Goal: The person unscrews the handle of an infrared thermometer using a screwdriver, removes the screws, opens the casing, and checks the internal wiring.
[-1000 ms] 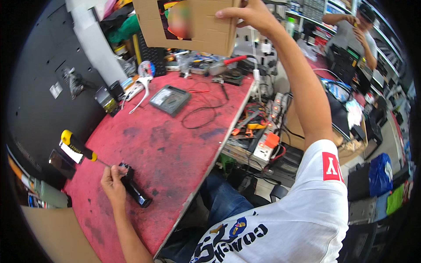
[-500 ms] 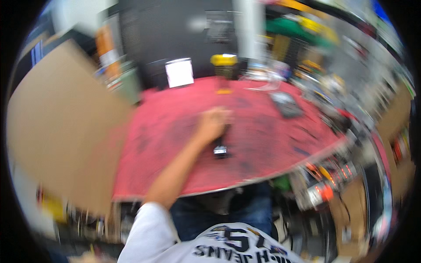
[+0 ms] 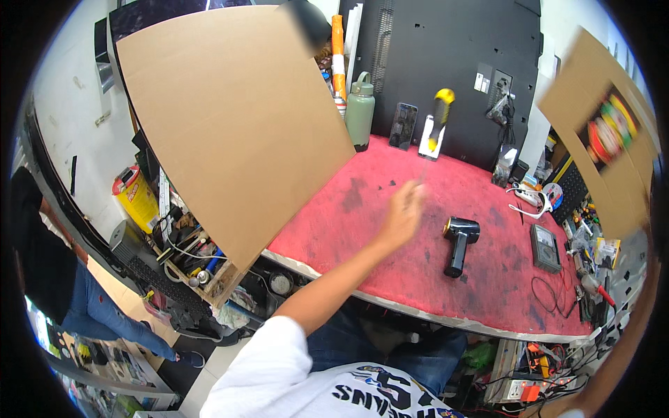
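Above the red work surface, my left hand [image 3: 403,214] is closed at the lower end of a screwdriver [image 3: 442,115]. Its yellow-and-black handle points up and away, and the thin shaft runs down to my blurred fingers. To the right of that hand lies a glossy black pistol-shaped tool [image 3: 460,244], like a small blower, touched by no hand. My right forearm rises along the right rim toward a cardboard piece [image 3: 631,188] with a colourful printed picture. The right hand itself cannot be seen, so whether it holds the cardboard is unclear.
A large cardboard sheet [image 3: 230,125] covers the left side. At the back stand a green bottle [image 3: 360,111], a dark phone [image 3: 403,125] and a black panel [image 3: 453,63]. A grey meter [image 3: 545,248] lies at right, near assorted tools. Another person [image 3: 70,285] stands far left.
My view has swung left, so the table appears further right. The pistol-shaped tool, partly covered by my left hand before, now lies apart from it. My right forearm has come into view.
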`<state>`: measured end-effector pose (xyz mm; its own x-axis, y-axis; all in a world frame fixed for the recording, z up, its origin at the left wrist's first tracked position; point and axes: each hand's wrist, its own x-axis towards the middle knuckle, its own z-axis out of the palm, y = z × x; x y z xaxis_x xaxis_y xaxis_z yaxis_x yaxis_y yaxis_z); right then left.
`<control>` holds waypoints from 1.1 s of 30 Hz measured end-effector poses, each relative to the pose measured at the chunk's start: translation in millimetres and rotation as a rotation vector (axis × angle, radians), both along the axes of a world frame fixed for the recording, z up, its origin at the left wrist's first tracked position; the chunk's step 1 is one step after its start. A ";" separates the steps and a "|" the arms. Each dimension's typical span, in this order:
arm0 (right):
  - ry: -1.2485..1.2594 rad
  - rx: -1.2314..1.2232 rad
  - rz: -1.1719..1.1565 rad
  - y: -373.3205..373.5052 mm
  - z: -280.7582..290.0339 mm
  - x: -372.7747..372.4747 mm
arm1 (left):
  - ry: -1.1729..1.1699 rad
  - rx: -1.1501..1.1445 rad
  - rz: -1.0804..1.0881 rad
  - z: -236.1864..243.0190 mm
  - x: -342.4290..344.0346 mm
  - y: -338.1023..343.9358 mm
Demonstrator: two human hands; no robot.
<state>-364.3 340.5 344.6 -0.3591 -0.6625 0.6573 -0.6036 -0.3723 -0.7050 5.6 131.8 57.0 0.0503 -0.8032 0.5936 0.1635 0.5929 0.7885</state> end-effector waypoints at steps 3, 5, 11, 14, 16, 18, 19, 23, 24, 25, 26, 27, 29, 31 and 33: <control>0.070 0.032 0.004 -124.2 11.5 27.2 | -0.159 0.124 0.191 -24.9 88.1 37.3; 0.120 0.090 0.186 -184.2 23.6 97.0 | -0.178 0.270 0.150 -30.3 123.1 56.3; 0.131 0.009 0.348 -395.7 29.0 249.1 | -0.112 0.446 0.015 -40.6 152.4 67.1; 0.120 0.027 0.346 -463.1 28.2 328.9 | -0.136 0.448 0.065 -52.1 146.1 68.7; 0.118 0.082 0.318 -505.0 21.0 371.3 | -0.201 0.455 0.064 -53.3 149.3 67.9; 0.110 0.127 0.292 -533.2 9.0 413.8 | -0.173 0.473 0.043 -52.8 153.8 66.4; 0.120 0.124 0.261 -546.0 2.9 431.4 | -0.160 0.481 0.031 -54.6 154.6 66.0; 0.157 0.055 0.173 -593.5 -16.7 482.3 | -0.072 0.546 -0.028 -51.0 158.9 67.8; 0.149 0.051 0.150 -597.3 -18.4 496.2 | -0.063 0.557 -0.043 -51.7 160.3 66.9; 0.140 0.048 0.127 -599.9 -21.5 508.7 | -0.068 0.519 -0.037 -50.6 162.3 65.6; 0.126 0.000 0.073 -601.7 -27.7 520.9 | -0.073 0.482 -0.030 -48.6 164.3 64.7; 0.111 -0.052 0.017 -588.8 -33.0 535.8 | -0.079 0.440 -0.023 -46.3 167.0 63.3; 0.099 -0.069 -0.016 -592.6 -40.6 557.2 | -0.092 0.465 -0.042 -46.1 170.7 62.9; 0.101 -0.015 -0.006 -621.6 -39.9 557.6 | -0.079 0.455 -0.071 -42.5 170.6 61.5; 0.208 -0.053 0.027 -640.0 -51.7 567.2 | -0.127 0.423 0.027 -28.0 176.0 62.8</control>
<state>202.9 -299.5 292.9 -0.1952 -0.6324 0.7497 -0.7233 -0.4234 -0.5455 181.6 194.6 29.0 0.0227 -0.9762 0.2158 0.0387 0.2165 0.9755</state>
